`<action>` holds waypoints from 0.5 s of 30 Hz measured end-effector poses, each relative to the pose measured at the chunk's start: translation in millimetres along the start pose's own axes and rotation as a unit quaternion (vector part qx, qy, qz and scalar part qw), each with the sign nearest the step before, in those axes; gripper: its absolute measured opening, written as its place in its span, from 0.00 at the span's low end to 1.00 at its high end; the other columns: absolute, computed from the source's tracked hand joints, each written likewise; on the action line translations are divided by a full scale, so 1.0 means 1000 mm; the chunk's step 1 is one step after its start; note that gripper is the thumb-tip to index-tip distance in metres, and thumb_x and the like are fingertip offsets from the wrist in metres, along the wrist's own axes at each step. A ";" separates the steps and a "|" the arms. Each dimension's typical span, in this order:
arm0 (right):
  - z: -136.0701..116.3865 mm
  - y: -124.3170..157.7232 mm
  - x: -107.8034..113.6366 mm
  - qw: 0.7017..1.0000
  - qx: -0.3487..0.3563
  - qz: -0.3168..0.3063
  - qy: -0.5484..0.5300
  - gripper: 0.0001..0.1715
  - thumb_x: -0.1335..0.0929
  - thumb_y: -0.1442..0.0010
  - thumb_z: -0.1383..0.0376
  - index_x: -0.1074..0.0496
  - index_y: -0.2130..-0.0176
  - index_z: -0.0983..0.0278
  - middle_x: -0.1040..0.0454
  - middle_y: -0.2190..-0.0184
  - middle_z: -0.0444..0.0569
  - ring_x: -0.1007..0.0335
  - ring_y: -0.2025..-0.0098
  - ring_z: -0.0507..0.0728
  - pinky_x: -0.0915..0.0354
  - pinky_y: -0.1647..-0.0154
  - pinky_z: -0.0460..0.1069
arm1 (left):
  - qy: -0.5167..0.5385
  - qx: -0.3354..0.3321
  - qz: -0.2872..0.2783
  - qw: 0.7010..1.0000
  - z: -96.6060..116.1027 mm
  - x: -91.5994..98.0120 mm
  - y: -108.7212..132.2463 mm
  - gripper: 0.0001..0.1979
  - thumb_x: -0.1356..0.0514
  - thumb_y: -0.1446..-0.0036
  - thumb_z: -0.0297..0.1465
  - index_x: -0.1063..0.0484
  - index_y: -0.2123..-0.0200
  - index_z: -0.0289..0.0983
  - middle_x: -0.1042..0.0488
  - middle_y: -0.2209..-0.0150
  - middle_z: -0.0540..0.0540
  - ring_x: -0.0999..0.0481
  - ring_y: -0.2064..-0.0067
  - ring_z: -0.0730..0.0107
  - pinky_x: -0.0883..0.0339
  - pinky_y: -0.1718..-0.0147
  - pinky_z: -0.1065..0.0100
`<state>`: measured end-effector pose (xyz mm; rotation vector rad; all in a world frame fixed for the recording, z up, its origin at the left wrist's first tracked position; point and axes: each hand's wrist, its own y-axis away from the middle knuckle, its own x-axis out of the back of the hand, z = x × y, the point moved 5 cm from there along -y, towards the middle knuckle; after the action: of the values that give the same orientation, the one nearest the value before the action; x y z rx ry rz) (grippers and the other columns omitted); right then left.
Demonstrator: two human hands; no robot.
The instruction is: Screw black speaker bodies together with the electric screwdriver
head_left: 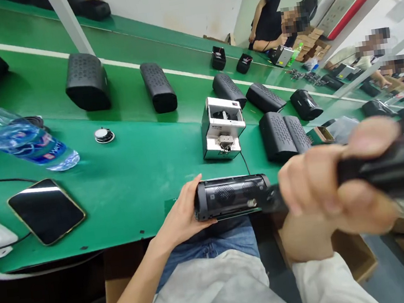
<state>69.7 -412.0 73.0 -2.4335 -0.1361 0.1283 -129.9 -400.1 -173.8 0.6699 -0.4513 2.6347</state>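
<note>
My left hand (180, 218) grips the left end of a black speaker body (229, 197) that lies on its side at the near edge of the green bench (128, 180). My right hand (334, 184) is closed round a black electric screwdriver (391, 167). The tool's tip meets the speaker's right end. A white screw feeder box (222, 128) stands just behind the speaker. Two finished black speakers (284, 135) stand to the right of the box.
A water bottle (19, 137) lies at the left, with a phone (46, 210) and cable near it. A small round part (104, 135) sits on the bench. Several black speakers (159, 86) ride the belt behind. Other people work at the far right.
</note>
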 end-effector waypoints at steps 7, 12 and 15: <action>0.063 -0.097 0.042 0.980 0.098 0.160 0.061 0.28 0.13 0.45 0.46 0.30 0.66 0.51 0.39 0.82 0.35 0.45 0.83 0.52 0.42 0.81 0.54 | -0.013 -0.001 -0.001 1.000 0.003 0.002 0.000 0.68 0.20 0.43 0.34 0.66 0.17 0.55 0.39 0.24 0.34 0.35 0.23 0.36 0.34 0.26 0.37; 0.120 -0.121 0.052 0.972 0.115 0.176 0.102 0.38 0.19 0.46 0.30 0.31 0.62 0.52 0.38 0.78 0.35 0.46 0.83 0.51 0.43 0.80 0.53 | -0.014 0.001 0.001 1.000 0.002 0.002 -0.001 0.68 0.20 0.44 0.35 0.64 0.17 0.55 0.38 0.24 0.34 0.34 0.22 0.36 0.33 0.27 0.38; 0.136 -0.126 0.056 0.969 0.113 0.181 0.127 0.37 0.23 0.41 0.28 0.32 0.60 0.53 0.36 0.75 0.38 0.40 0.82 0.52 0.40 0.78 0.53 | -0.009 0.000 0.005 1.000 0.001 0.003 0.000 0.67 0.20 0.45 0.35 0.63 0.17 0.55 0.37 0.24 0.34 0.33 0.23 0.36 0.33 0.27 0.38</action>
<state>99.6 -222.4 48.0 -2.1995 0.4173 -0.0090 -131.6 -399.2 -171.8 0.6939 -0.4599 2.6399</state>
